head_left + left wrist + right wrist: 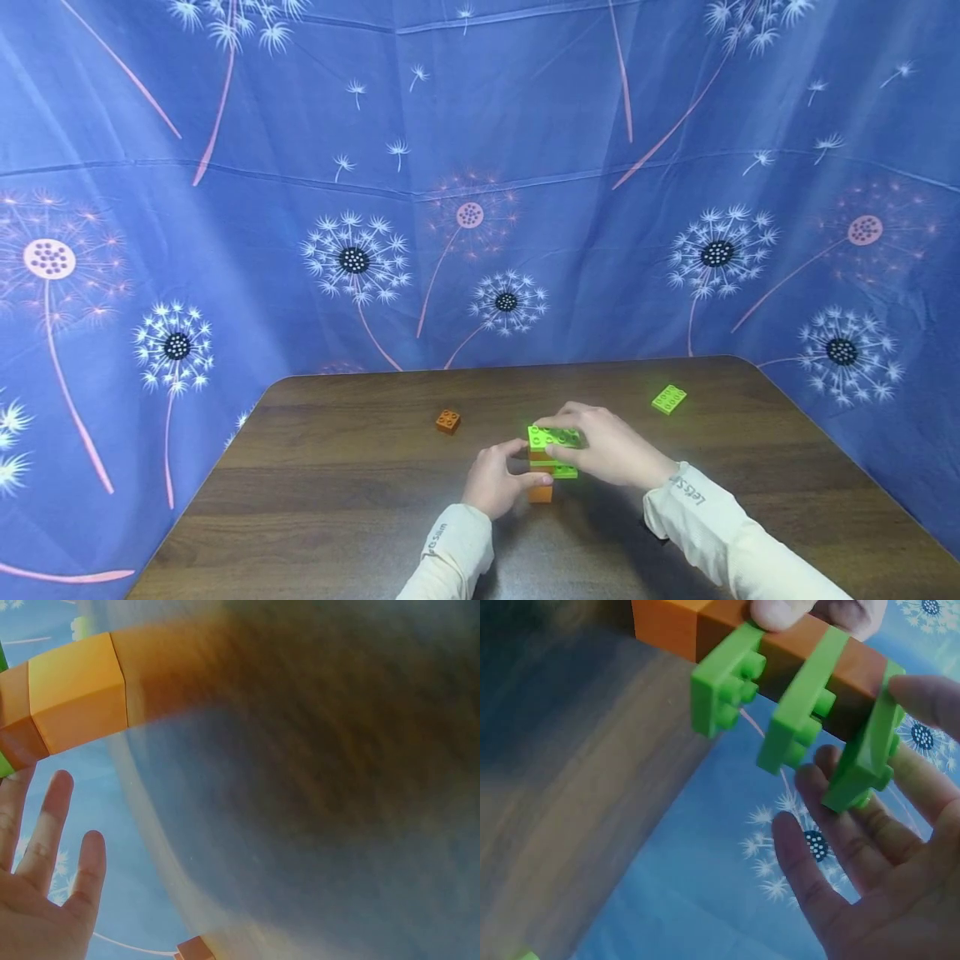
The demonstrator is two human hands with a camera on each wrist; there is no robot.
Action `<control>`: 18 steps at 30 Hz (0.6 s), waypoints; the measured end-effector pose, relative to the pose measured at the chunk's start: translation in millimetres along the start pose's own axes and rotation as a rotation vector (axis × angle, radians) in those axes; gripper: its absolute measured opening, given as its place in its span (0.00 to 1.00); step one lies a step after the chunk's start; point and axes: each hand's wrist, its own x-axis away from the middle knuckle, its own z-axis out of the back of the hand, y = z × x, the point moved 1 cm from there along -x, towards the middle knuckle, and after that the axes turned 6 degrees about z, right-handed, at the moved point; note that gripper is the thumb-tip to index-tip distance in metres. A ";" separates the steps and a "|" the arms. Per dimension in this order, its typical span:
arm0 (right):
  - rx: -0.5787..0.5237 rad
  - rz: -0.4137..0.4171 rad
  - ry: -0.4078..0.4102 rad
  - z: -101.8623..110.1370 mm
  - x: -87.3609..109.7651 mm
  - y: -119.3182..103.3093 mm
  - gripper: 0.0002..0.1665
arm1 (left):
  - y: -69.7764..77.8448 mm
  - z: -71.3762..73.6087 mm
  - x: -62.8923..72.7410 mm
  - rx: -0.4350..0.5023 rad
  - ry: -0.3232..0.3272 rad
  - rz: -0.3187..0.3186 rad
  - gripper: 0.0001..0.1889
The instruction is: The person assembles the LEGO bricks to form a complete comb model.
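Observation:
A tower of toy building bricks stands upright on the table, an orange brick (540, 494) at its base. Above that, brown bricks (799, 641) alternate with green studded plates that jut out to the right. My left hand (495, 482) pinches the tower low down, its thumb on a brown brick between two plates. At the top, my right hand (611, 446) holds the uppermost green plate (866, 757) between thumb and fingers. That plate sits against the top brown brick. In the left wrist view, several fingers of the left hand (45, 900) extend below the orange brick (79, 694).
A loose brown brick (447, 422) lies on the wooden table (337, 483), behind and left of the tower. Toward the back right lies a loose green plate (669, 398). A blue dandelion-print cloth (570, 250) hangs behind the table.

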 end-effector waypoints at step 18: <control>-0.255 -0.010 0.147 -28.1 3.1 25.3 0.24 | 0.9 -0.2 1.2 0.030 -0.024 0.030 0.31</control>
